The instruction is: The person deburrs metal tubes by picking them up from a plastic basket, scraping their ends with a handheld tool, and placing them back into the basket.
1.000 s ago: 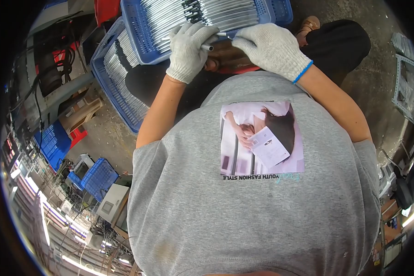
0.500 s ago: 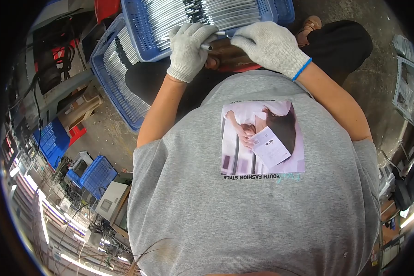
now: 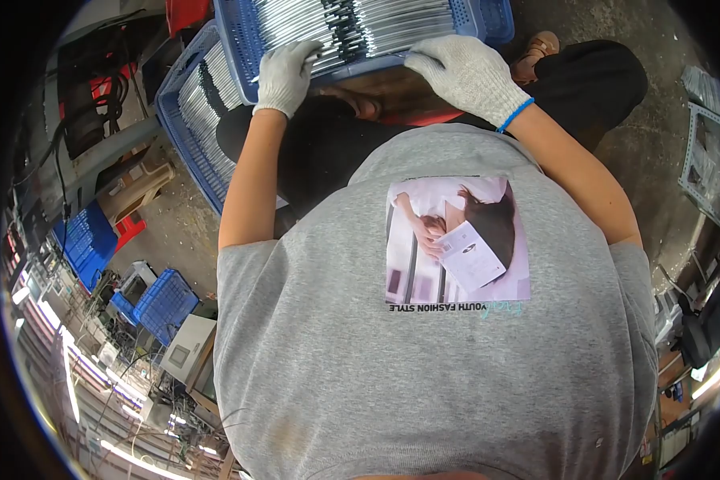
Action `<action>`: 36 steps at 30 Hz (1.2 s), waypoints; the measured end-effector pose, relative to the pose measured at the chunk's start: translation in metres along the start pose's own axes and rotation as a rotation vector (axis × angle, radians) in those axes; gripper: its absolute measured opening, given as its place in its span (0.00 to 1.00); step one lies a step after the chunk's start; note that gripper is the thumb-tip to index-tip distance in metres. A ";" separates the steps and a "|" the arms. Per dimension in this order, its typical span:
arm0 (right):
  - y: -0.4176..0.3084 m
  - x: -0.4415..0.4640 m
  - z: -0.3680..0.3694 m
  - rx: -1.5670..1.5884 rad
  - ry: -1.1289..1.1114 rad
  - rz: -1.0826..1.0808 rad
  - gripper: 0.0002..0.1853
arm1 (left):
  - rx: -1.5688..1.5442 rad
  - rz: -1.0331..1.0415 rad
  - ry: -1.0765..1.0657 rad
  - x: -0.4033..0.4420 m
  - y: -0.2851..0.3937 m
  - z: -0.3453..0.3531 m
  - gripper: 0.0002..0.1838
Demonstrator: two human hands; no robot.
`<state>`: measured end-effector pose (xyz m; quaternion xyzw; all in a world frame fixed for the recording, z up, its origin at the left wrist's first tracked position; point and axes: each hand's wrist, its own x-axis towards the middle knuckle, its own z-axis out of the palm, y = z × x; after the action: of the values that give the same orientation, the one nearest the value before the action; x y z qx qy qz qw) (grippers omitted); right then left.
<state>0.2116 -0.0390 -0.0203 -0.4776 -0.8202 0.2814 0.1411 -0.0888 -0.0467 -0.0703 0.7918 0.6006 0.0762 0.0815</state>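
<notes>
Both hands wear white knitted gloves. My left hand (image 3: pixel 285 77) is closed over the near left corner of the upper blue crate (image 3: pixel 244 68), around a thin metal tube (image 3: pixel 315 55) that shows only as a short grey piece by the fingertips. My right hand (image 3: pixel 468 76) is beside the crate's near right edge, its fingers and thumb drawn together; anything between them is hidden. Rows of shiny metal tubes (image 3: pixel 400 28) with dark middle sections fill the upper crate.
A second blue crate (image 3: pixel 186 152) of similar tubes sits lower left, partly under the first. My legs (image 3: pixel 592 84) in dark trousers flank the crates. Machinery with cables (image 3: pixel 96 120) stands left, blue baskets (image 3: pixel 166 304) behind it. A perforated metal frame (image 3: pixel 710 164) lies right.
My left hand has moved left and away from my right hand, over the crate corner. The tube end that stuck out below it is gone from there. My right hand has barely shifted.
</notes>
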 end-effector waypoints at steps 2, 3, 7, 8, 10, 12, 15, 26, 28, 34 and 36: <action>-0.001 -0.002 -0.004 -0.001 -0.025 0.008 0.17 | -0.023 0.018 0.019 0.003 -0.009 0.002 0.13; -0.002 -0.002 -0.005 0.000 -0.038 0.012 0.16 | -0.035 0.026 0.027 0.002 -0.012 0.005 0.13; -0.008 -0.004 -0.012 0.002 -0.015 -0.017 0.15 | -0.049 -0.045 -0.163 0.011 0.035 -0.024 0.14; -0.009 -0.005 -0.014 0.001 -0.006 -0.026 0.15 | -0.055 -0.068 -0.225 0.013 0.045 -0.028 0.14; -0.011 -0.006 -0.017 -0.002 0.003 -0.032 0.15 | -0.028 -0.044 -0.214 0.017 0.057 -0.030 0.14; -0.013 -0.008 -0.019 -0.009 0.024 -0.045 0.14 | 0.027 0.004 -0.188 0.020 0.066 -0.030 0.14; -0.013 -0.009 -0.019 -0.029 0.049 -0.064 0.14 | 0.059 0.040 -0.181 0.022 0.073 -0.033 0.13; -0.011 -0.006 -0.016 -0.124 0.042 -0.079 0.13 | 0.160 0.158 -0.171 0.020 0.086 -0.034 0.07; -0.011 -0.005 -0.015 -0.142 0.006 -0.033 0.13 | 0.153 0.155 -0.167 0.019 0.088 -0.035 0.07; -0.018 -0.006 -0.018 -0.150 -0.048 -0.117 0.19 | 0.228 0.061 -0.216 0.023 0.097 -0.041 0.08; -0.021 -0.001 -0.025 -0.171 -0.042 -0.081 0.16 | 0.261 0.099 -0.204 0.022 0.097 -0.041 0.08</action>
<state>0.2099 -0.0403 0.0121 -0.4485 -0.8626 0.2145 0.0938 -0.0004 -0.0496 -0.0081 0.8279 0.5542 -0.0792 0.0347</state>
